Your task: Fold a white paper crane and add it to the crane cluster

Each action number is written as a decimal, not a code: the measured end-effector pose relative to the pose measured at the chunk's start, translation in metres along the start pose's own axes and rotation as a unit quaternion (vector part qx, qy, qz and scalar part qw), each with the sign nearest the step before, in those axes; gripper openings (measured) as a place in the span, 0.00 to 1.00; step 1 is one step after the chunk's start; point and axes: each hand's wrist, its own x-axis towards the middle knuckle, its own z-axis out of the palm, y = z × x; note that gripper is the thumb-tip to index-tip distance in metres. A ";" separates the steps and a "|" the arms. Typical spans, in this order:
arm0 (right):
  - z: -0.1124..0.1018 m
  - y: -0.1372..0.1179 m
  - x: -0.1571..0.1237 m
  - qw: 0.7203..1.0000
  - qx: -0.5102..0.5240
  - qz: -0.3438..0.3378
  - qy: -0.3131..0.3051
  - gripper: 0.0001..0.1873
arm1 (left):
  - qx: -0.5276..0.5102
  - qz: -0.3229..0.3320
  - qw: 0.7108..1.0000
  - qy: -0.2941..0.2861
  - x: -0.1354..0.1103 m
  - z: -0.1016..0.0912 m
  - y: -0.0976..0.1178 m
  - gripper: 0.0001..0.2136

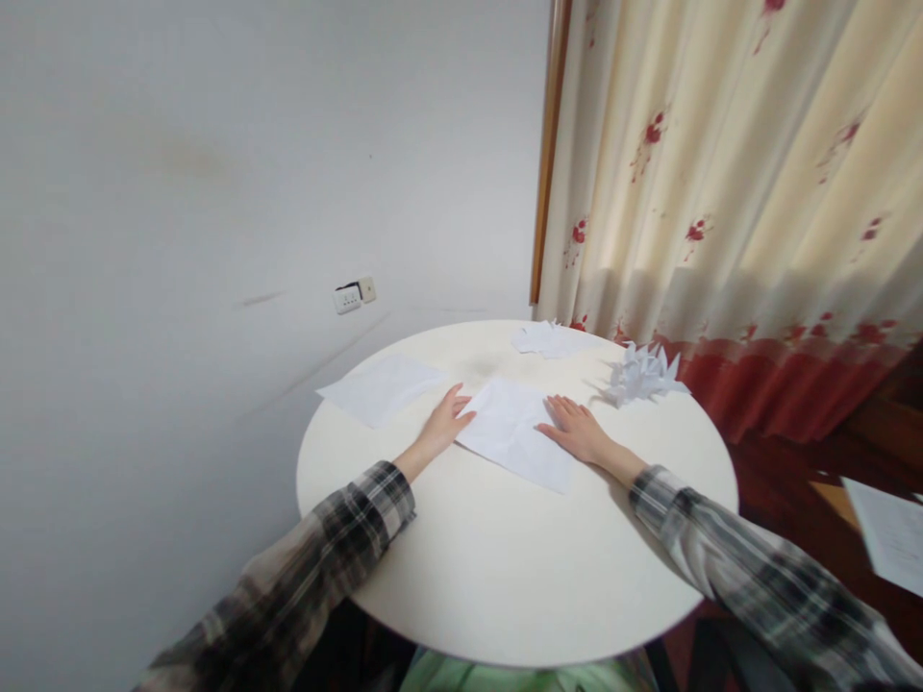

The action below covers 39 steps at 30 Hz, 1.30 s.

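A square sheet of white paper [513, 423] with faint creases lies flat on the round white table, turned at an angle to me. My left hand [441, 421] rests at the sheet's left edge, its fingers stretched out and the thumb apart from them. At the right edge, my right hand [575, 429] lies palm down with fingers spread, the fingertips touching the paper. Neither hand is closed around anything.
Another white sheet [382, 386] lies at the table's left. Folded white paper pieces [549, 338] sit at the back, and a pile of pointed folded paper [643, 373] stands at the right. A wall with a socket [347, 299] and a flowered curtain [721, 192] border the table [519, 586].
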 end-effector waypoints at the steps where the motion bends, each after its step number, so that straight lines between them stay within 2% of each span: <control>1: 0.000 0.000 -0.001 1.000 0.006 -0.003 0.001 0.40 | -0.009 -0.009 1.000 0.009 0.001 0.000 -0.001 0.32; 5: 0.000 0.001 -0.001 0.999 0.022 -0.005 0.031 0.39 | -0.005 -0.011 1.000 0.018 0.004 -0.004 -0.003 0.33; 8: 0.000 0.004 0.001 0.996 0.029 0.006 0.089 0.35 | -0.015 -0.009 0.998 0.064 0.011 -0.015 -0.005 0.22; 10: 0.002 0.006 0.002 0.991 0.035 0.013 0.127 0.32 | -0.042 -0.029 0.988 0.147 0.017 -0.028 -0.007 0.16; 12: 0.004 0.009 0.003 0.987 0.039 0.019 0.154 0.29 | -0.084 -0.022 0.960 0.266 0.022 -0.044 -0.011 0.13; 14: 0.006 0.011 0.003 0.985 0.039 0.017 0.166 0.27 | -0.120 -0.043 0.904 0.408 0.025 -0.060 -0.017 0.14; 15: 0.007 0.012 0.003 0.985 0.038 0.014 0.168 0.27 | -0.125 -0.063 0.877 0.461 0.026 -0.068 -0.021 0.15; 17: 0.008 0.013 0.003 0.985 0.036 0.009 0.166 0.26 | -0.137 -0.118 0.841 0.510 0.027 -0.079 -0.029 0.17; 23: 0.009 0.015 0.004 0.988 0.031 0.008 0.152 0.25 | -0.136 -0.168 0.837 0.503 0.030 -0.083 -0.047 0.20; 27: 0.010 0.017 0.005 0.990 0.018 -0.001 0.143 0.23 | -0.109 -0.187 0.843 0.492 0.032 -0.084 -0.051 0.18; 31: 0.011 0.019 0.006 0.991 -0.002 -0.042 0.129 0.19 | -0.069 -0.200 0.860 0.465 0.032 -0.089 -0.052 0.20; 35: 0.008 0.013 0.005 0.987 0.011 -0.034 0.156 0.19 | -0.024 -0.195 0.884 0.424 0.027 -0.088 -0.046 0.25; 39: -0.007 0.004 0.001 0.973 0.074 -0.049 0.214 0.17 | 0.077 -0.171 0.890 0.416 0.020 -0.083 -0.029 0.31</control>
